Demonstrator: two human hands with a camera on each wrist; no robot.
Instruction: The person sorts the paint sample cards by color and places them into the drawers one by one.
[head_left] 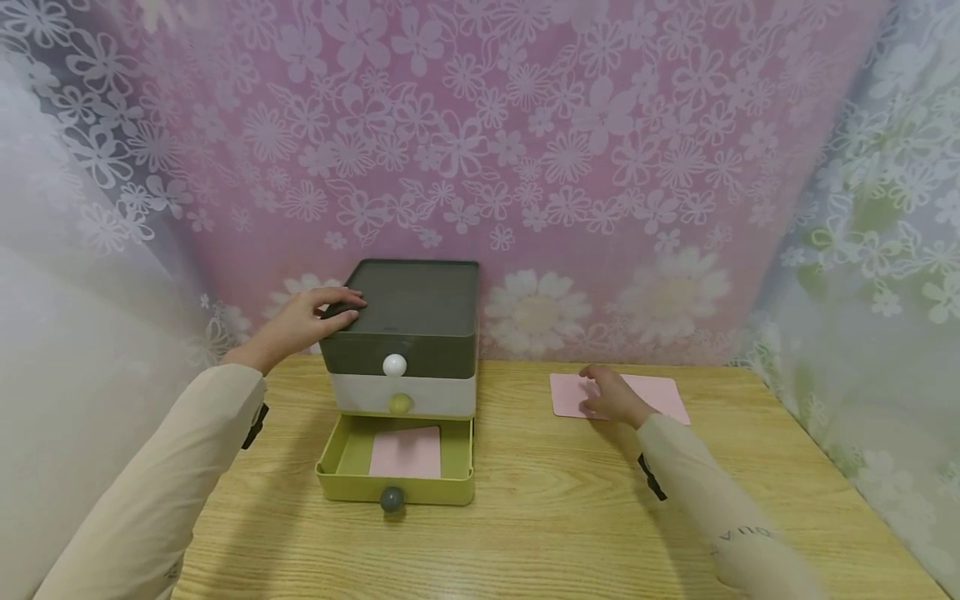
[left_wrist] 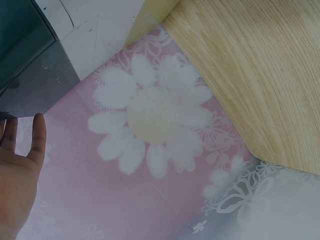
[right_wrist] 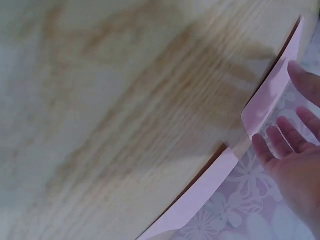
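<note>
Nearest you, the bottom drawer (head_left: pixel 396 479) stood pulled out with a pink card (head_left: pixel 406 452) lying flat inside. Farther back, your right hand (head_left: pixel 611 397) rested with relaxed fingers on the pink sheets (head_left: pixel 660 394) on the table (head_left: pixel 525 517); peeling off only the top one would have served best. Your left hand (head_left: pixel 307 321) lay flat, steadying the drawer cabinet (head_left: pixel 408 321).

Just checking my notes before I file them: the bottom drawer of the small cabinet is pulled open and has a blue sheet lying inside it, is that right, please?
Not quite: the bottom drawer is pulled open, but the sheet lying inside it is pink, not blue. The head view shows it.
</note>
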